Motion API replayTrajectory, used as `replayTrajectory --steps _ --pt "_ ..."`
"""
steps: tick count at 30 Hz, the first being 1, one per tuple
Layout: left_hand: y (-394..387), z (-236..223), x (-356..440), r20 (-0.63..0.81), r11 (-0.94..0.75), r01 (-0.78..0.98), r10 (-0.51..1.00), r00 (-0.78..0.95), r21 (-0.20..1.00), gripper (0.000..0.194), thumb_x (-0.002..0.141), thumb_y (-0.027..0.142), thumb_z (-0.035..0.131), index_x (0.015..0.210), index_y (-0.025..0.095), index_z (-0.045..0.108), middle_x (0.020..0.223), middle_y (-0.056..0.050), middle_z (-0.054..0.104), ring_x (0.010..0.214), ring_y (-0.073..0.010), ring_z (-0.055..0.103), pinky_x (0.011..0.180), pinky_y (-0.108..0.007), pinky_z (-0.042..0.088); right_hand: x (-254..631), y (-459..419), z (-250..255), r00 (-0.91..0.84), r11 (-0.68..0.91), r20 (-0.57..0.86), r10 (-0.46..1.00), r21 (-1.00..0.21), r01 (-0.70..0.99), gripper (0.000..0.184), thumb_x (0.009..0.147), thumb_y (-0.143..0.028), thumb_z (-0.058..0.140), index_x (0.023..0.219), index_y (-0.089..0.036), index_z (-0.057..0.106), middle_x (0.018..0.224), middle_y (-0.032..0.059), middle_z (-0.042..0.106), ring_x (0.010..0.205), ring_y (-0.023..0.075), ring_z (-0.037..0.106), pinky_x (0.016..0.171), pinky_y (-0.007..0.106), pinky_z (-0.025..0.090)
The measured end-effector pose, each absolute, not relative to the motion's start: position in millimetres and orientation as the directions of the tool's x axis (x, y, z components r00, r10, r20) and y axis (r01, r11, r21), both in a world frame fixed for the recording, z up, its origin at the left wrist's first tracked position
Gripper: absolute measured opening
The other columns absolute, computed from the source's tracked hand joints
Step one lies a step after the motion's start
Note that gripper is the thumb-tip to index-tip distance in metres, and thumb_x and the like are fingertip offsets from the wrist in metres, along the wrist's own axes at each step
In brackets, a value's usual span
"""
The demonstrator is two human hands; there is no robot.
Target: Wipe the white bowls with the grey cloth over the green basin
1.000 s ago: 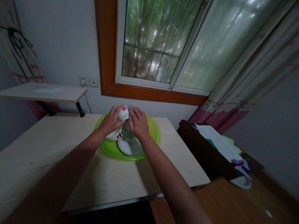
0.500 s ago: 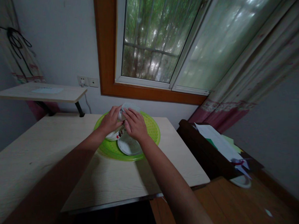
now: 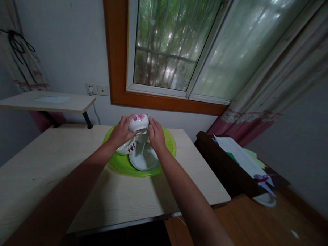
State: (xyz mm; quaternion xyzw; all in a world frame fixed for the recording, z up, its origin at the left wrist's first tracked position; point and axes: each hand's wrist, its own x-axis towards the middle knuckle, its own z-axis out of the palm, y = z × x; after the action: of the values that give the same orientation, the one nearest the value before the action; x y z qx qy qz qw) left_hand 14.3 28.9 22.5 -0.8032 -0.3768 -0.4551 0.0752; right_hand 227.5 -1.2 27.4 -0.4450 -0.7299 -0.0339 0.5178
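Note:
My left hand (image 3: 122,132) grips a white bowl (image 3: 138,124) with pink flowers, tilted upside down above the basket. At the bowl's right side, my right hand (image 3: 156,135) is closed on a pale greyish cloth (image 3: 142,136), which hangs below the bowl and shows a bit at its upper right edge. Below them is a bright green plastic basket (image 3: 169,141). Inside it, a second white bowl (image 3: 127,147) with red and dark marks sits at the left, partly behind my left hand. A white plate or shallow dish (image 3: 142,162) lies at the front of the basket.
The basket stands on a pale wooden table (image 3: 117,197) near the wall. A small raised shelf (image 3: 42,101) with a paper is at the left. To the right, a dark box-like piece of furniture (image 3: 222,161) holds papers (image 3: 237,155). A window and curtains are behind.
My right hand has moved right and the cloth has come off the bowl's top to its right side and below. The bowl's pink flowers now show. My left hand stays almost in place.

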Motion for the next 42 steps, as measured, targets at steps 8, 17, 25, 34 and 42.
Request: replayTrajectory --steps 8,17,25,34,42 --pt "30.3 21.3 15.0 0.783 -0.72 0.663 0.526 0.332 0.203 0.08 0.085 0.043 0.072 0.154 0.027 0.033 0.13 -0.012 0.053 0.121 -0.0291 0.059 0.101 -0.044 0.053 215.2 -23.5 44.2 -0.34 0.724 0.796 0.501 -0.171 0.668 0.058 0.103 -0.031 0.044 0.159 -0.024 0.035 0.158 0.0063 0.048 0.15 0.023 0.037 0.124 0.048 0.033" --pt "32.4 19.8 14.8 0.781 -0.715 0.673 0.524 0.338 0.189 0.081 0.085 0.044 0.072 0.154 0.027 0.034 0.129 -0.013 0.053 0.12 -0.0294 0.059 0.099 -0.044 0.053 218.4 -13.6 40.0 -0.2 0.628 0.796 0.571 -0.266 0.732 0.045 0.104 -0.028 0.042 0.147 -0.027 0.055 0.157 0.0051 0.048 0.144 0.0233 0.046 0.122 0.048 0.037" --pt "31.2 20.6 13.9 0.784 -0.709 0.674 0.533 0.319 0.208 0.081 0.084 0.046 0.073 0.153 0.027 0.035 0.132 -0.013 0.053 0.122 -0.03 0.058 0.101 -0.045 0.053 222.2 -4.4 29.3 -0.061 0.594 0.721 0.69 -0.517 0.616 0.049 0.107 -0.039 0.036 0.151 -0.023 0.05 0.152 0.0084 0.055 0.142 0.0209 0.05 0.121 0.044 0.039" --pt "29.6 21.5 14.7 0.78 -0.709 0.676 0.534 0.327 0.202 0.079 0.086 0.045 0.071 0.153 0.026 0.035 0.13 -0.013 0.053 0.12 -0.03 0.059 0.099 -0.044 0.054 222.2 -8.0 31.2 -0.208 0.644 0.769 0.604 -0.317 0.697 0.052 0.107 -0.036 0.038 0.156 -0.023 0.041 0.16 0.0089 0.044 0.151 0.0222 0.037 0.125 0.047 0.033" --pt "27.6 23.2 16.1 0.764 -0.718 0.672 0.533 0.363 0.182 0.08 0.084 0.034 0.073 0.153 0.027 0.034 0.129 -0.012 0.052 0.12 -0.0293 0.059 0.099 -0.043 0.053 212.9 -18.0 38.5 -0.309 0.645 0.769 0.56 -0.171 0.744 0.053 0.106 -0.034 0.041 0.157 -0.025 0.04 0.162 0.007 0.042 0.154 0.0241 0.031 0.124 0.049 0.032"
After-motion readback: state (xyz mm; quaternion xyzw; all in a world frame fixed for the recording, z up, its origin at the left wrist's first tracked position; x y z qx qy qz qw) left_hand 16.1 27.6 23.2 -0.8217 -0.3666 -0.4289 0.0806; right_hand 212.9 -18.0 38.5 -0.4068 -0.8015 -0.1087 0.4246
